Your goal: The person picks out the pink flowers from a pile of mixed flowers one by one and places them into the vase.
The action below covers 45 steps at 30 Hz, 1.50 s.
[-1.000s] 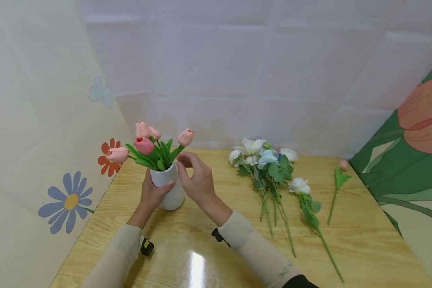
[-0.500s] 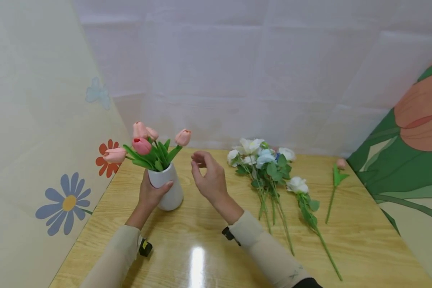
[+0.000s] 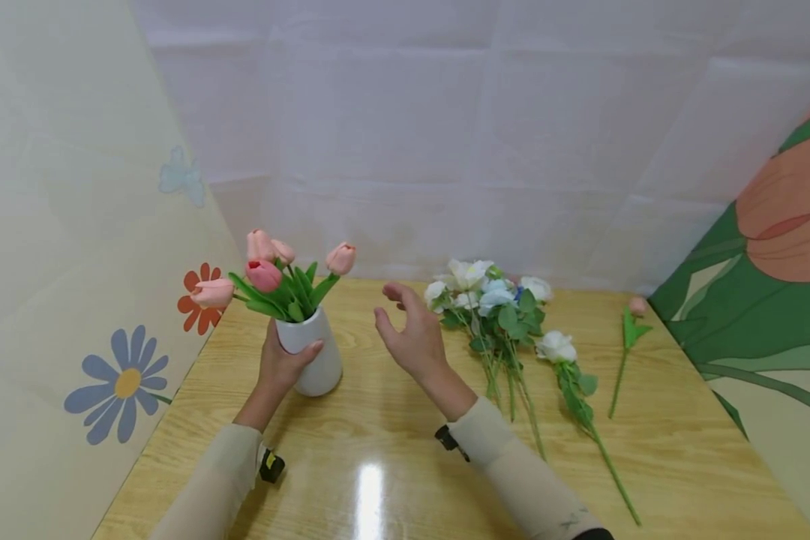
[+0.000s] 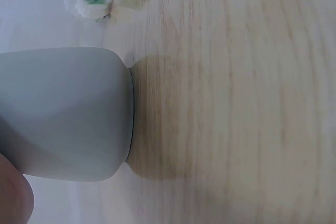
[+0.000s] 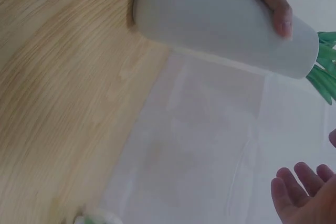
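A white vase (image 3: 322,369) stands on the wooden table at the left, holding several pale pink tulips and one deeper pink tulip (image 3: 264,276) among green leaves. My left hand (image 3: 281,366) grips the vase's upper left side, the thumb lying across its front. In the left wrist view the base of the vase (image 4: 68,114) meets the tabletop. To the right of the vase, my right hand (image 3: 418,335) hovers with fingers relaxed and nothing in them. The right wrist view shows the right hand (image 5: 310,198) apart from the vase, its fingertips spread a little.
A bunch of white and pale blue flowers (image 3: 496,298) lies at the table's back middle. Right of it lie a single white rose (image 3: 556,346) and one pink tulip (image 3: 637,306). White cloth (image 3: 445,150) hangs behind the table (image 3: 702,465).
My right hand has drawn away from the vase's rim toward the right, its fingers loosening apart. The left hand keeps its grip on the vase, which stays in place.
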Tool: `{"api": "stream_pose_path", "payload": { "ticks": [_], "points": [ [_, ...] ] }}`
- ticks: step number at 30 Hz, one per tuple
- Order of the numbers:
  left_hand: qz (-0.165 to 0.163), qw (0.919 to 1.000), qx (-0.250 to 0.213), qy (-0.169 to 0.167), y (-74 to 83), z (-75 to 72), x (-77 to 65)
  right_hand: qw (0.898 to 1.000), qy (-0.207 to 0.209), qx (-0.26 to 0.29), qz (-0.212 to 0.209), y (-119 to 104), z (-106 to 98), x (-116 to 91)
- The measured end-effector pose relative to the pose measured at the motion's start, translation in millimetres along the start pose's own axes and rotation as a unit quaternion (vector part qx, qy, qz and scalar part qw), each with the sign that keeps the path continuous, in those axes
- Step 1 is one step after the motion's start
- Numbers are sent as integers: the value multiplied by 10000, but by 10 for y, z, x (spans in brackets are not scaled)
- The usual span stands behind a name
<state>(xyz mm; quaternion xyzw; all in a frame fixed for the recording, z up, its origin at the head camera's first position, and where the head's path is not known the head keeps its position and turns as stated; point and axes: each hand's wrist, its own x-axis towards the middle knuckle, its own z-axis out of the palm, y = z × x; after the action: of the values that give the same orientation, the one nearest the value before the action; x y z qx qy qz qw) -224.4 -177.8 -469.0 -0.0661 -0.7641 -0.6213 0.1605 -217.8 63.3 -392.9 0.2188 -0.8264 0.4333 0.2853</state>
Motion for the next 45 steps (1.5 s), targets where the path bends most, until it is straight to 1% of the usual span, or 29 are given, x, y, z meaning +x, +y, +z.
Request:
{"api": "stream_pose_path", "payload": {
  "ticks": [5, 11, 18, 26, 33, 39, 45],
  "points": [
    [9, 10000, -20, 11, -5, 6, -3, 9990, -165, -277, 302, 84, -120, -27],
    [97, 9999, -95, -29, -24, 10, 3, 9965, -135, -529, 633, 231, -279, -50],
    [88, 9999, -118, -5, -34, -2, 11, 9955, -71, -568, 753, 368, -435, -62],
    [4, 9999, -127, -65, -32, -6, 3, 9908, -227, -820, 1049, 456, -605, -97],
    [18, 9998, -176, -112, -19, -7, 2, 9875, -363, -861, 1273, 539, -719, -103],
    [-14, 9998, -169, -143, -15, -5, 8, 9810, -425, -1007, 1603, 624, -832, -101],
    [-6, 9998, -144, -142, 2, -6, -3, 9794, -417, -935, 1742, 701, -992, -127]
  ]
}}
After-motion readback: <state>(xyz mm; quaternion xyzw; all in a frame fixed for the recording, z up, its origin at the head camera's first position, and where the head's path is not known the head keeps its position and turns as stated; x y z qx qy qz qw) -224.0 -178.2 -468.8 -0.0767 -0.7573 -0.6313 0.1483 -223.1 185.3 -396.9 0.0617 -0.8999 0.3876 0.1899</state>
